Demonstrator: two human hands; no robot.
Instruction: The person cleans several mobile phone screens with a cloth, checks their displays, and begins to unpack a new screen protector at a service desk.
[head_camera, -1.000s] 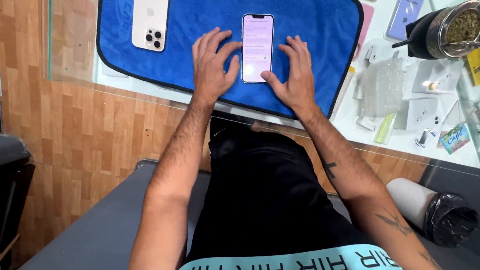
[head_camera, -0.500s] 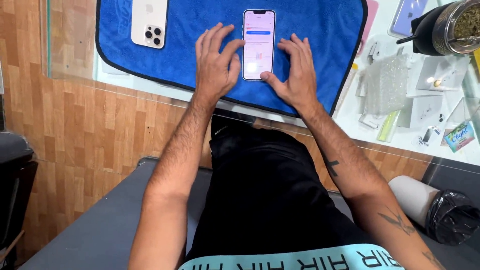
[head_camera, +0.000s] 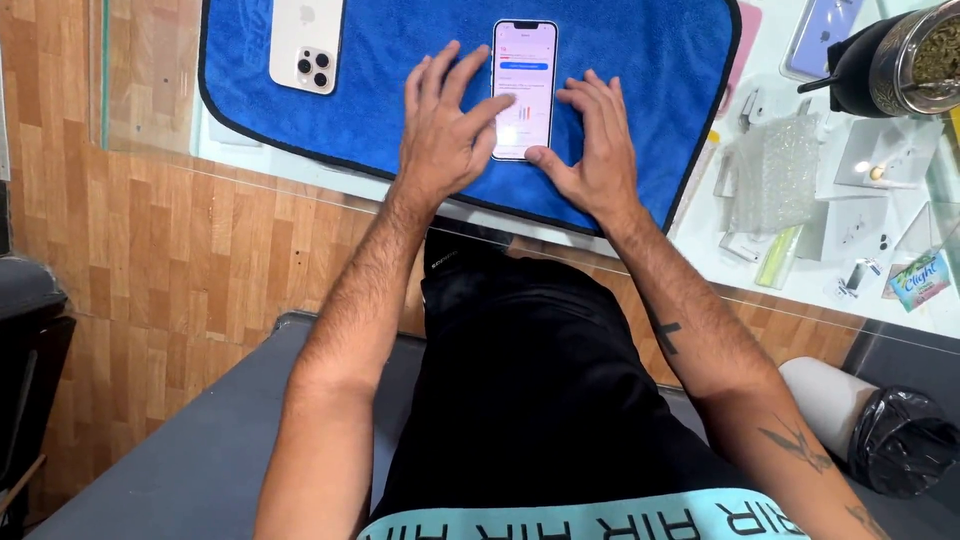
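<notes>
A second phone (head_camera: 307, 45), pale and lying face down with its camera cluster showing, is resting at the upper left of a blue cloth mat (head_camera: 640, 100) spread on a glass counter (head_camera: 800, 270). To its right the left hand (head_camera: 440, 140) is lying palm down on the mat with fingers spread and loose, gripping nothing, its forefinger stretching across onto the lit screen of the phone (head_camera: 524, 90). That phone is a slim rectangular handset lying flat and face up near the middle of the mat, its white screen showing a coloured bar near the top and a small chart of bars lower down. Its long axis is running away from the person, top edge with the dark notch pointing toward the far side of the counter, bottom edge pointing back toward the person's body. The right hand (head_camera: 595, 150) is resting just beside the phone's right edge, fingers gently curled and open, thumb tip touching the phone's lower right corner, with nothing clasped in it. Farther right, off the mat, a sheet of bubble wrap (head_camera: 775, 170), small clear packets (head_camera: 880, 155) and a dark metal-rimmed cup (head_camera: 895, 60) filled with green herb are sitting on the counter.
</notes>
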